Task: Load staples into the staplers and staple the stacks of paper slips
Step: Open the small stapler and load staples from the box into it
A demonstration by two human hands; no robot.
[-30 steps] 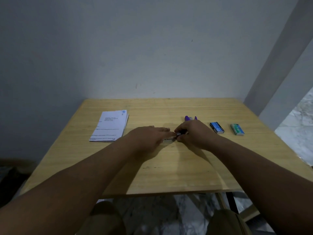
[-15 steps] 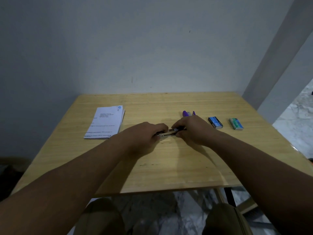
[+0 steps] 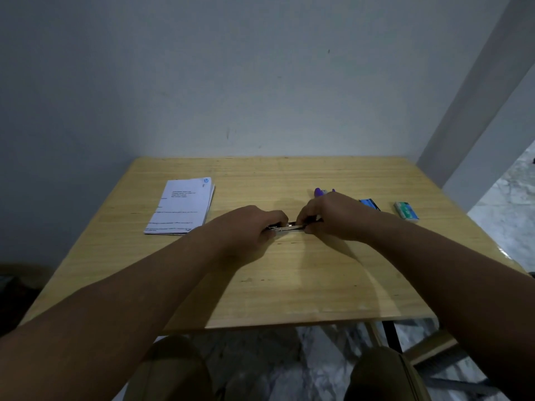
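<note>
Both hands (image 3: 289, 224) grip one stapler (image 3: 289, 227) between them.

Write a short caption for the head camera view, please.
Both hands, left hand and right hand, grip a metal stapler over a wooden table.

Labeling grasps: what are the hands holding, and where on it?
A metal stapler, one end each: left hand grips its left end, right hand pinches its right end.

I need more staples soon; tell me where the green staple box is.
In the head view, the green staple box lies on the table at its far right, just right of the blue box and beyond the right hand.
</note>
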